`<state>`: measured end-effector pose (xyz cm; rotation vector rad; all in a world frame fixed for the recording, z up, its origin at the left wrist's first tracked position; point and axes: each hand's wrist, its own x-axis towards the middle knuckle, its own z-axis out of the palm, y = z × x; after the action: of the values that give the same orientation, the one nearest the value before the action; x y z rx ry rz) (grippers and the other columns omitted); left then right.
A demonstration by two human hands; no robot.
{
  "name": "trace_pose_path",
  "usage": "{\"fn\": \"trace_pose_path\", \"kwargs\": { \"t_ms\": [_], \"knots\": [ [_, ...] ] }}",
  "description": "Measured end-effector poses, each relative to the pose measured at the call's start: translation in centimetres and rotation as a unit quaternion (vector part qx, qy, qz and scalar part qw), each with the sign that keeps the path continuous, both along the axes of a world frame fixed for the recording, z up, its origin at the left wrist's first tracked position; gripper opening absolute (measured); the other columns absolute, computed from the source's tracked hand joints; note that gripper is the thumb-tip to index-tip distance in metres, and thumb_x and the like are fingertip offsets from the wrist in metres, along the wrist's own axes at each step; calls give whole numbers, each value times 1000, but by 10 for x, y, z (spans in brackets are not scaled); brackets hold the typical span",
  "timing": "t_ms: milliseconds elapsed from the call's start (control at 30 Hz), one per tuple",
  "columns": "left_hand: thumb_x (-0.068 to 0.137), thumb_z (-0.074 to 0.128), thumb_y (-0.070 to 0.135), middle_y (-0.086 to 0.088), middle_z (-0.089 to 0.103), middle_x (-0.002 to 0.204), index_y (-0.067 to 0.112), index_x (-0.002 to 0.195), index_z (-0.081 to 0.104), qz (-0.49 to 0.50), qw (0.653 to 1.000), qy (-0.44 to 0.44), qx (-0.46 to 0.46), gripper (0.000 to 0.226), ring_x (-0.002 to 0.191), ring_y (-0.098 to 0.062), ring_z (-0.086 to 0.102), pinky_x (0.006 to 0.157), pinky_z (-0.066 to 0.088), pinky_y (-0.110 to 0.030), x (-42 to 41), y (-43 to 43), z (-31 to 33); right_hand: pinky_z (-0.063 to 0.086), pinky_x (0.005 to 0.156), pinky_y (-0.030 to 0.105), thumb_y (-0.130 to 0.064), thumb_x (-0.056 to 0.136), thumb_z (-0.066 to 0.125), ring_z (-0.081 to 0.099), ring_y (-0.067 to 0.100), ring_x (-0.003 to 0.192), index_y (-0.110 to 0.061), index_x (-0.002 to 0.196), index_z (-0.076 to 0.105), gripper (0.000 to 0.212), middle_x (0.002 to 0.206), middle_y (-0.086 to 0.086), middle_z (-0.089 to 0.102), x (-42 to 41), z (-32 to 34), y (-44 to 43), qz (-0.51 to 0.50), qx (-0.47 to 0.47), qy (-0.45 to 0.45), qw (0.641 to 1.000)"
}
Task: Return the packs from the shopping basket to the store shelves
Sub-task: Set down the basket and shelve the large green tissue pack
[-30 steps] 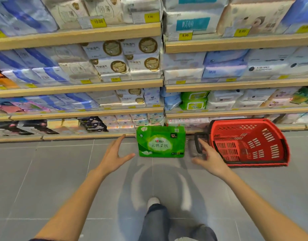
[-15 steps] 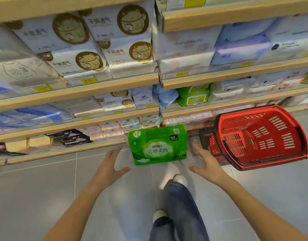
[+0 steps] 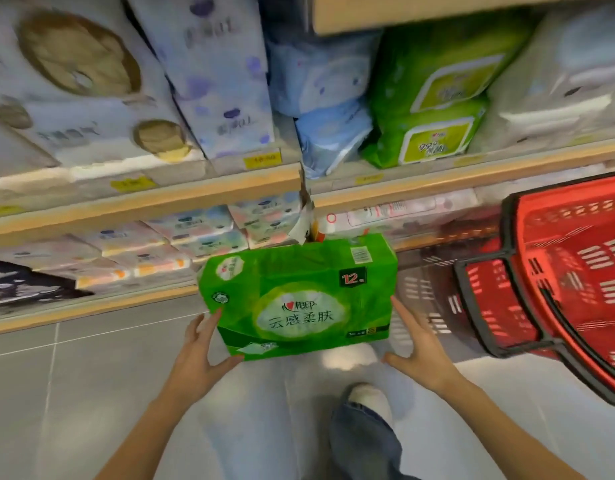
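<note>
One green pack stands on the floor before the shelves. Two hands flank it: the left hand and right hand, fingers spread, touch its ends. One red basket sits beside it.

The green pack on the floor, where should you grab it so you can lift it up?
Probably by its two short ends, one hand from each side. The green pack is a wide, soft block standing on its long edge, too broad for one hand. The left hand and right hand are already at those ends, fingers spread.
</note>
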<state>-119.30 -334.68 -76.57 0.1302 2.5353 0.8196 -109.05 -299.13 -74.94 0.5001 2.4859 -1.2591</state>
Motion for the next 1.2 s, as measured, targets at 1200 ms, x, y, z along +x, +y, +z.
{"fn": "trace_pose_path", "kwargs": {
  "t_ms": [1200],
  "knots": [
    [40,69,77,-21,18,152,60,132,-20,9,985,166,40,129,137,-30,23,108,26,-48,-35,-5,-167,33,101,40,-92,46,39,25,12,124,-53,128,-32,116,148,19,24,-38,-199,23,11,114,197,974]
  ]
}}
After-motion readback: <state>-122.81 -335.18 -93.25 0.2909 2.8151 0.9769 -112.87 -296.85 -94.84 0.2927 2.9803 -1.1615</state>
